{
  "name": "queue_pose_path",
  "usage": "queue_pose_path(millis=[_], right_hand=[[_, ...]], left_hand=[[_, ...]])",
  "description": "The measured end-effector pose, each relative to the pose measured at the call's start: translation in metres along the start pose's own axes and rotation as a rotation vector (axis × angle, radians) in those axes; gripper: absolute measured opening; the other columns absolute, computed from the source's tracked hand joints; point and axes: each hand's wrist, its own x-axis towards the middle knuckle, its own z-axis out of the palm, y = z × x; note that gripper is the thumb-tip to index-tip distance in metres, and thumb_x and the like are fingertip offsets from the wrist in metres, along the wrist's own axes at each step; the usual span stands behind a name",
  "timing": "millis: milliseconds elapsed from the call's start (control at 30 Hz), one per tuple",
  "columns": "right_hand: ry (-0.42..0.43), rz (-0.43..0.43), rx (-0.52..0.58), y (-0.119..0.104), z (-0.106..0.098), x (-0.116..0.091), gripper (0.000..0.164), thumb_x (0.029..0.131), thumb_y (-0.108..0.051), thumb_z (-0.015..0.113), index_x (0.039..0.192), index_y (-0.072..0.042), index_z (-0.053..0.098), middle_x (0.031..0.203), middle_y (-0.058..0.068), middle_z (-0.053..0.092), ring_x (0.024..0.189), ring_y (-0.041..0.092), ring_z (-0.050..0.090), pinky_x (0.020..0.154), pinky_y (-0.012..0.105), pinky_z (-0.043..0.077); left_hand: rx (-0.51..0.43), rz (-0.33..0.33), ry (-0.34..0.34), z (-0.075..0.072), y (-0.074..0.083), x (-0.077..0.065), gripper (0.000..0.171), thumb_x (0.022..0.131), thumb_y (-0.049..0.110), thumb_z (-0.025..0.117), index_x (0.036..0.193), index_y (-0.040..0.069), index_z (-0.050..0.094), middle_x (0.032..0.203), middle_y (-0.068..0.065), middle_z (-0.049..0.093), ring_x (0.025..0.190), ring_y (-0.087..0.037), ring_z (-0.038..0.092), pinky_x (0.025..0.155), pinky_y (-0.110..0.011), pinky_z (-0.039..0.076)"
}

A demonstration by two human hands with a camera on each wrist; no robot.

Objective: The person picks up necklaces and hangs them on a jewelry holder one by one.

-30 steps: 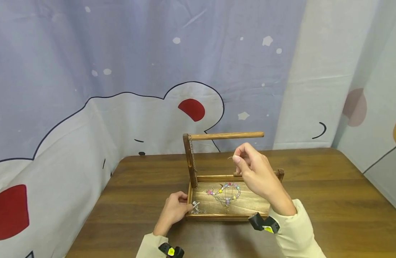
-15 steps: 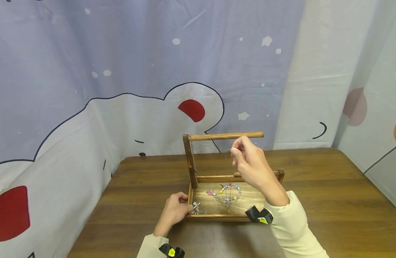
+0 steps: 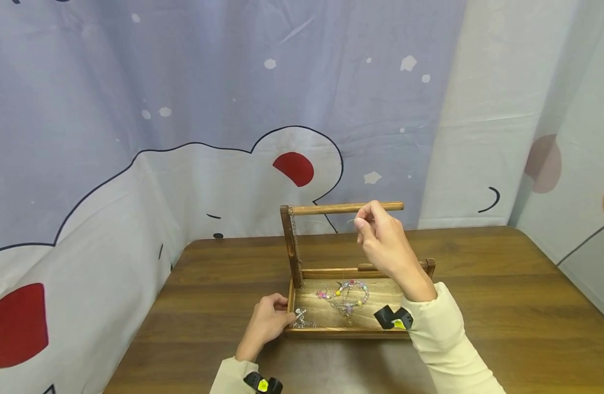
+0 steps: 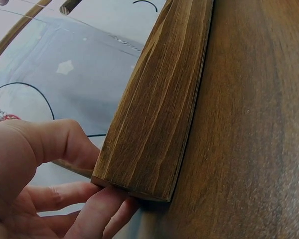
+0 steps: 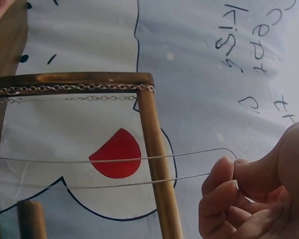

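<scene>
With thumb and forefinger my right hand point(image 3: 388, 246) pinches a fine necklace chain point(image 5: 219, 149). Its two thin strands hang down from the fingertips, just in front of the horizontal bar point(image 3: 326, 209) of a wooden jewelry stand point(image 3: 331, 332). My left hand point(image 3: 267, 323) grips the stand's left wall, thumb at the inner edge and fingers underneath, as the left wrist view shows. On the tray floor lies a colorful beaded bracelet point(image 3: 352, 283) with fine chain tangled about it. Silver jewelry point(image 3: 302, 322) sits in the tray's front left corner, beside the left thumb.
Another chain point(image 5: 45, 88) hangs at the bar's left end, along the upright post point(image 3: 288, 241). A lower wooden peg point(image 3: 368, 267) and a short post point(image 3: 430, 267) stand at the tray's right back. Behind the brown table point(image 3: 223, 273) hangs a printed curtain point(image 3: 208, 82).
My right hand has risen toward the upper bar and lifted the necklace with it. The left hand stays on the stand's left wall.
</scene>
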Motion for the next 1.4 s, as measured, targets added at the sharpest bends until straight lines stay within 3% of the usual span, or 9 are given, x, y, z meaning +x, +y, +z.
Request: queue_pose_path(millis=[467,900,1400], right_hand=[[0.019,0.033,-0.008,0.015,-0.006,0.009,0.004,0.094,-0.010,0.046,0.094,-0.006,0.048,0.074,0.011,0.057,0.063,0.020,0.057,0.056,0.029,0.042],[0.066,0.071,0.009,0.030,-0.020,0.009,0.011,0.095,-0.011,0.045,0.098,-0.001,0.048,0.079,0.009,0.056,0.063,0.021,0.057,0.051,0.026,0.041],[0.082,0.217,0.016,0.041,-0.040,0.006,0.023,0.097,-0.022,0.040,0.103,0.000,0.045,0.084,0.011,0.055,0.059,0.013,0.053,0.050,0.025,0.044]], left_hand=[[0.023,-0.013,0.010,0.002,-0.001,0.001,0.028,0.072,0.005,0.068,0.097,-0.006,0.059,0.088,-0.013,0.064,0.077,-0.019,0.065,0.060,-0.030,0.052],[0.050,-0.013,0.021,0.002,-0.002,0.001,0.028,0.072,0.007,0.069,0.095,-0.004,0.060,0.089,-0.012,0.065,0.079,-0.020,0.065,0.063,-0.030,0.051],[0.050,-0.008,0.026,0.002,-0.001,0.001,0.028,0.071,0.007,0.069,0.095,-0.005,0.060,0.088,-0.012,0.065,0.079,-0.019,0.064,0.063,-0.030,0.051]])
